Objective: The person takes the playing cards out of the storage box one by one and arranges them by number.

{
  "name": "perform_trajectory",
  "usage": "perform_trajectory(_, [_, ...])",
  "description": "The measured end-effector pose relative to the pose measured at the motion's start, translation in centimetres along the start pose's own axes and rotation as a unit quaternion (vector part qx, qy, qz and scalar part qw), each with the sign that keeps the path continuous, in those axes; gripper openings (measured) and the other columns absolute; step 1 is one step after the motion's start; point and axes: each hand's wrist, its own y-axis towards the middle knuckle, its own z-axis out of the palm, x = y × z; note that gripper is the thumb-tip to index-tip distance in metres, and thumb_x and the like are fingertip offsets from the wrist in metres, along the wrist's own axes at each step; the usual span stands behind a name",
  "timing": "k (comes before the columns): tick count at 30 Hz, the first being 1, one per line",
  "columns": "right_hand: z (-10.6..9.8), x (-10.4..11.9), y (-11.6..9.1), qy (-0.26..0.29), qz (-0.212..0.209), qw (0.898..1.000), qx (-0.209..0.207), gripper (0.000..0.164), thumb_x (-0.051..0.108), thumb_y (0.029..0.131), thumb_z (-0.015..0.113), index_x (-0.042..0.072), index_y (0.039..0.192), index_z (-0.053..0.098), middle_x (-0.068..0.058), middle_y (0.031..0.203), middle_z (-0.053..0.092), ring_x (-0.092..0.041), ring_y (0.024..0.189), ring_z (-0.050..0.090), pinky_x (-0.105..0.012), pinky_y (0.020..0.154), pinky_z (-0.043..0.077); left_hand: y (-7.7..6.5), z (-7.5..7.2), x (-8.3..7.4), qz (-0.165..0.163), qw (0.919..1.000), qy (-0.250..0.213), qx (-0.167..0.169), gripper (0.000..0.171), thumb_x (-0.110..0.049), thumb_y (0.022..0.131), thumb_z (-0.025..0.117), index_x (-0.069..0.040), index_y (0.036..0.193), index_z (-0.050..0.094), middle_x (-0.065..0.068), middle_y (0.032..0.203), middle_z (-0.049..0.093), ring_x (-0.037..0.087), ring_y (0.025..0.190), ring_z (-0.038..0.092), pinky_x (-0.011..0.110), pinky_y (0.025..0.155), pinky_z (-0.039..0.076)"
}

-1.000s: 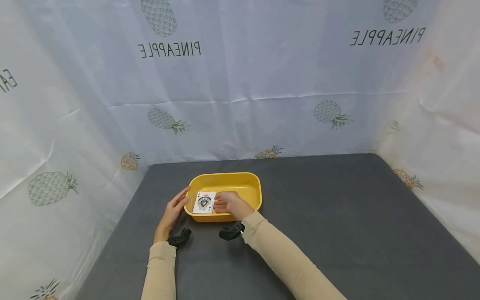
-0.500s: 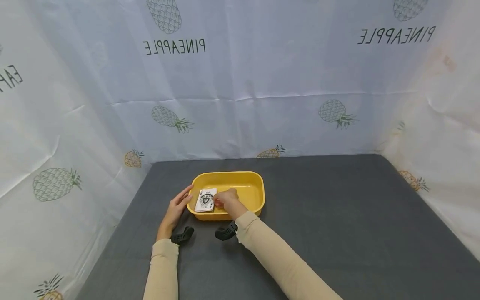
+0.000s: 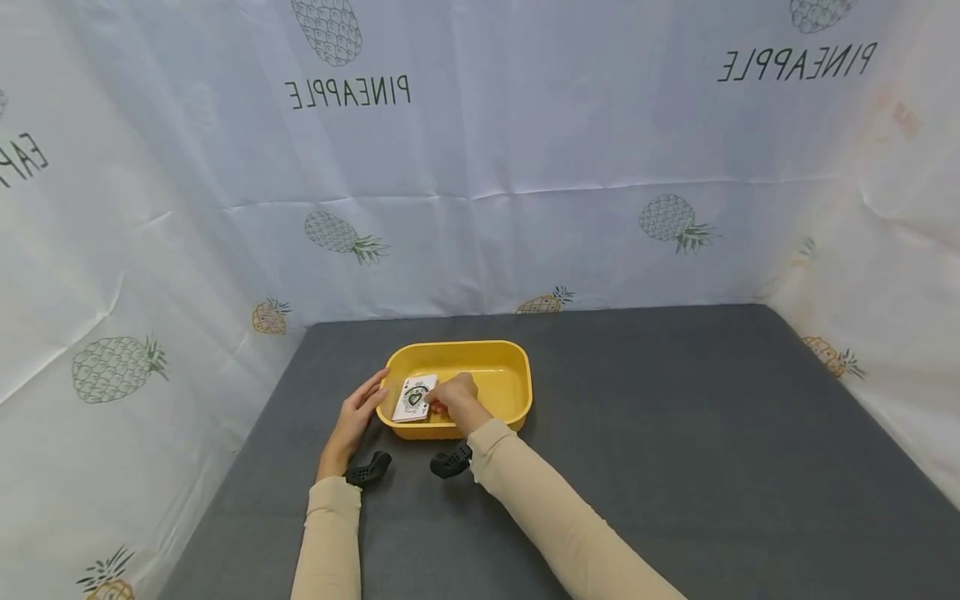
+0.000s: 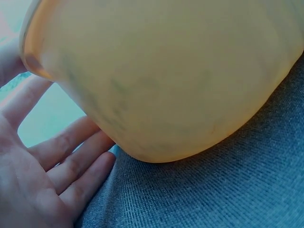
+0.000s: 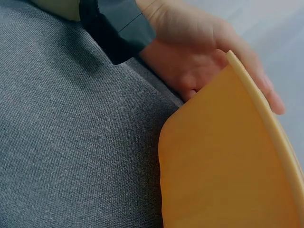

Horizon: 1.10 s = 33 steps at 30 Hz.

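Note:
A stack of white playing cards (image 3: 413, 400) lies in the left part of a yellow plastic tub (image 3: 498, 392), a spade ace face up on top. My left hand (image 3: 355, 423) rests against the tub's left end with fingers spread and fairly straight at the rim. In the left wrist view, the fingers of this left hand (image 4: 71, 156) touch the tub's outer wall; the right wrist view shows them over its rim. My right hand (image 3: 459, 402) reaches inside, fingers bent, pinching the right edge of the cards. Its thumb is hidden.
A dark grey cloth (image 3: 675, 442) covers the table under the tub. White curtains (image 3: 585, 133) printed with pineapples hang behind and at both sides. Black devices (image 3: 452, 460) are strapped at both wrists, close in front of the tub.
My right hand goes from straighter fingers beside the cards to bent fingers at their right edge. The cards now sit a little more slanted. The left hand keeps its place on the tub.

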Motion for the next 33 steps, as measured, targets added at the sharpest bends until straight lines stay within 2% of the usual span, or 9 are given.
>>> perform_trajectory(9, [-0.6, 0.3, 0.3, 0.089, 0.034, 0.995, 0.001, 0.035, -0.009, 0.071, 0.076, -0.008, 0.103, 0.061, -0.004, 0.048, 0.054, -0.009, 0.036, 0.051, -0.019, 0.039, 0.045, 0.2, 0.1, -0.4, 0.003, 0.9999, 0.015, 0.002, 0.052, -0.029, 0.099, 0.053, -0.014, 0.147, 0.041, 0.016, 0.151, 0.042, -0.017, 0.108, 0.048, 0.001, 0.089, 0.039])
perform_trajectory(13, [-1.0, 0.3, 0.2, 0.109, 0.048, 0.993, 0.011, 0.033, -0.007, 0.072, 0.077, -0.006, 0.102, 0.063, -0.005, 0.05, 0.056, -0.01, 0.038, 0.054, -0.02, 0.044, 0.05, 0.1, 0.1, -0.4, 0.001, 0.9999, 0.011, 0.0, 0.051, -0.026, 0.099, 0.053, -0.013, 0.147, 0.041, 0.016, 0.151, 0.043, -0.017, 0.107, 0.048, 0.002, 0.088, 0.04])
perform_trajectory(18, [-1.6, 0.1, 0.0, 0.124, 0.046, 0.991, 0.024, 0.026, -0.005, 0.073, 0.078, -0.005, 0.096, 0.067, -0.004, 0.05, 0.058, -0.009, 0.041, 0.057, -0.02, 0.047, 0.051, 0.0, 0.1, -0.2, 0.006, 1.0, -0.001, -0.002, 0.052, -0.025, 0.099, 0.054, -0.011, 0.147, 0.041, 0.017, 0.15, 0.043, -0.017, 0.106, 0.051, 0.004, 0.088, 0.043])
perform_trajectory(25, [-2.7, 0.2, -0.5, 0.166, 0.038, 0.983, 0.065, 0.023, -0.005, 0.076, 0.075, -0.006, 0.098, 0.069, -0.003, 0.051, 0.059, -0.009, 0.042, 0.058, -0.019, 0.047, 0.051, 0.0, 0.2, -0.2, -0.007, 0.9999, 0.006, -0.008, 0.052, -0.029, 0.098, 0.055, -0.015, 0.146, 0.043, 0.001, 0.141, 0.051, -0.018, 0.105, 0.052, 0.004, 0.089, 0.043])
perform_trajectory(33, [-4.3, 1.2, -1.5, 0.165, 0.016, 0.981, 0.104, 0.025, -0.002, 0.08, 0.073, -0.007, 0.105, 0.07, -0.004, 0.059, 0.062, -0.009, 0.047, 0.061, -0.019, 0.053, 0.054, -0.3, 0.2, -0.3, -0.008, 0.9998, 0.016, -0.012, 0.051, -0.029, 0.099, 0.053, -0.014, 0.146, 0.043, 0.017, 0.147, 0.046, -0.018, 0.104, 0.051, 0.003, 0.089, 0.041])
